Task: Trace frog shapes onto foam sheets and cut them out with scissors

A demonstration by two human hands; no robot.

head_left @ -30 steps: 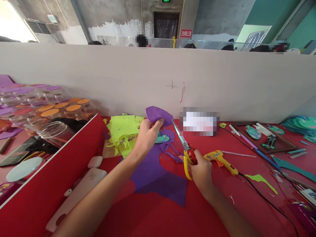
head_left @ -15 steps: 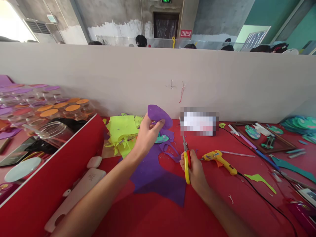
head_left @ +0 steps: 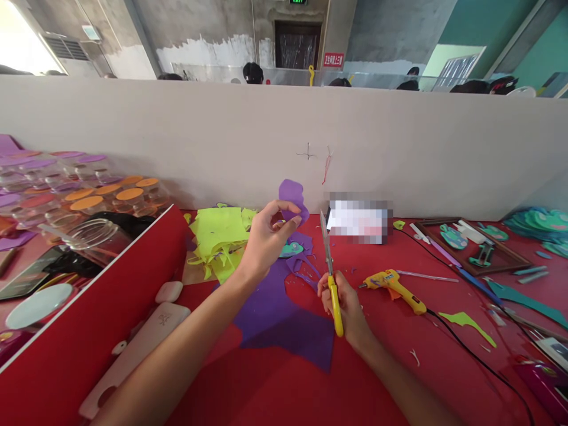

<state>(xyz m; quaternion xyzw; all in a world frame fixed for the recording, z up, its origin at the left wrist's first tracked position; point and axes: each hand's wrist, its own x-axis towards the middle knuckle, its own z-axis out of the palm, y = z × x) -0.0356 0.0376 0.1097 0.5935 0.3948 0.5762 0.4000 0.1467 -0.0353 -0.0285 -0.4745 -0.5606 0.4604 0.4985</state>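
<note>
Between the thumb and fingers of my left hand (head_left: 273, 236) is a small cut piece of purple felt (head_left: 291, 194), raised above the table. My right hand (head_left: 346, 305) grips scissors (head_left: 335, 296) with yellow handles, their blades pointing up and away from me. The blades stand a little to the right of the felt piece, apart from it. Below my hands lies a larger purple felt sheet (head_left: 284, 319) with curved cut edges. Purple offcuts and a teal shape (head_left: 291, 249) rest at its far end, and yellow-green felt (head_left: 222, 231) lies to the left.
A yellow glue gun (head_left: 394, 289) with a black cord lies right of my right hand. Beyond it are a brown frame (head_left: 510, 263) and teal pieces (head_left: 539, 228). A red divider (head_left: 119, 284) stands left, near a white phone (head_left: 137, 355). A pale partition (head_left: 222, 142) runs behind.
My left hand has turned the purple felt piece more upright and slightly to the right. The scissors have swung, so their blades now reach higher and further forward.
</note>
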